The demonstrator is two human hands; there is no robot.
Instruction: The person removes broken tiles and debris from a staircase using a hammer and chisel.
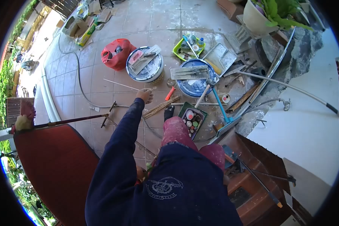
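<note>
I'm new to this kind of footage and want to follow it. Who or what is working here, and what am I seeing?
There is no machine: a person works with bare hands, and the single picture comes from a camera on their head, looking down past their dark top. The left hand reaches over the tiled floor. A thin stick ends beside it; whether it is held, I can't tell. The right hand can't be made out. Ahead lie a red bag, a bucket and a blue lid, both with flat tools on top, and a green basket. Nearer are small round pots.
</note>
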